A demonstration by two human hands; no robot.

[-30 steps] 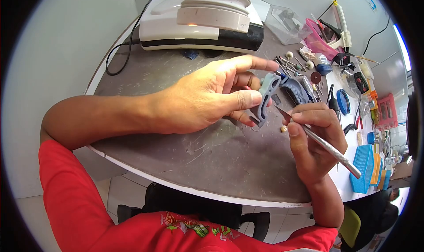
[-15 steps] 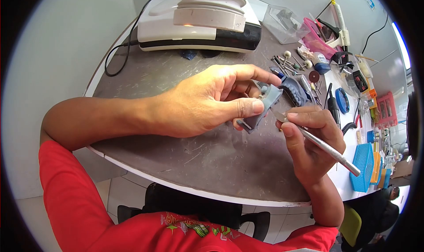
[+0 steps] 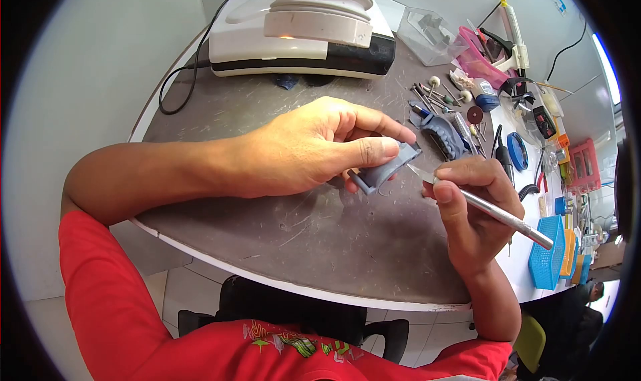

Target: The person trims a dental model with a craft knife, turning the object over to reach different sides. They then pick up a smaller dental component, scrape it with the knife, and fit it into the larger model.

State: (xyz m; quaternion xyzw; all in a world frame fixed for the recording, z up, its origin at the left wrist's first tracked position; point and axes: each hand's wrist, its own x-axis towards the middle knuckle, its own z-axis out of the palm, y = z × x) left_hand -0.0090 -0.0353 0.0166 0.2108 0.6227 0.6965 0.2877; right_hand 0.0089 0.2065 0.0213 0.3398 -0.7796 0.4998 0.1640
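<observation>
Between the thumb and fingers of my left hand (image 3: pixel 334 144) is a grey-blue dental model (image 3: pixel 387 170), held above the bench and tilted, with part of it hidden by the fingers. My right hand (image 3: pixel 477 207) is closed around the silver handle of a craft knife (image 3: pixel 504 217) in a pen-like grip. Its pointed blade is at the right edge of the model; whether it touches is too fine to tell. A second grey-blue dental model (image 3: pixel 443 138) with a row of teeth lies on the bench just beyond.
A white machine with a ribbed hose (image 3: pixel 319 31) stands at the back. Loose rotary burs (image 3: pixel 437 97), a pink basket (image 3: pixel 477 61) and a clear plastic box (image 3: pixel 427 37) are at the back right. A handpiece (image 3: pixel 502 157) and a blue basket (image 3: pixel 547 251) sit to the right.
My left hand has turned the dental model, so a smoother face shows and it sits slightly lower left. The knife has shifted slightly right, its blade still near the model's edge.
</observation>
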